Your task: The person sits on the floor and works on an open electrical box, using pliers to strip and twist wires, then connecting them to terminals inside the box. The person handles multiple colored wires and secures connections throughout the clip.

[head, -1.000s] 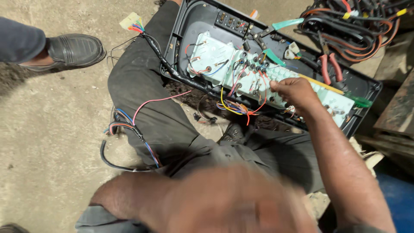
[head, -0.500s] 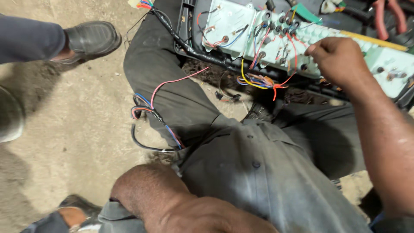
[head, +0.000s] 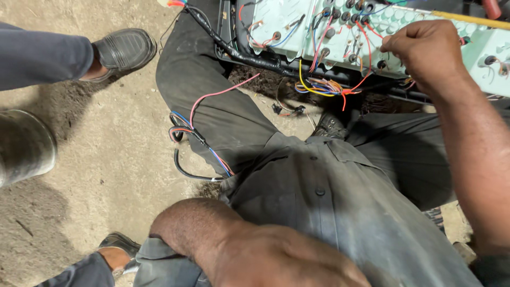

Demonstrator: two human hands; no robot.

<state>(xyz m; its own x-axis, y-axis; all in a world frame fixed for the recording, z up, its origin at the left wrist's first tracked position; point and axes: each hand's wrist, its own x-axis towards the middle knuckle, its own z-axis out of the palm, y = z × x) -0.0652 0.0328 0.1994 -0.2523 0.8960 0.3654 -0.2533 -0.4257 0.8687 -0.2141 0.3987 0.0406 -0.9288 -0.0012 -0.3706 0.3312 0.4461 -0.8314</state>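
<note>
Item: pale green wiring panel (head: 340, 32), set in a black housing at the far edge of the scene, resting across our knees. Studded with round sockets; red, blue and yellow leads run over its face.

Item: right hand (head: 425, 56), far right, closed into a narrow pinch on the panel's face. We judge it grips a thin red wire (head: 366, 79) at a socket, though the fingertips are turned away and we cannot tell for sure.

Item: left hand (head: 276, 260), near centre, blurred and very close to the camera, lying against our grey shirt. Whether it holds anything we cannot tell.

Item: loose wire bundle (head: 324, 86) of yellow, red and blue, hanging from the panel's near edge, just left of the right hand.

Item: black cable loom (head: 196, 138) with red and blue strands, draped over our left thigh and trailing to the dirt floor.

Item: another person's black shoe (head: 122, 50), far left (a second shoe shows at the near left edge).

Step in hand, by our judgement: working one lead at a socket. The next move calls for a fine, steady pull or push, keeping neighbouring leads undisturbed.
</note>
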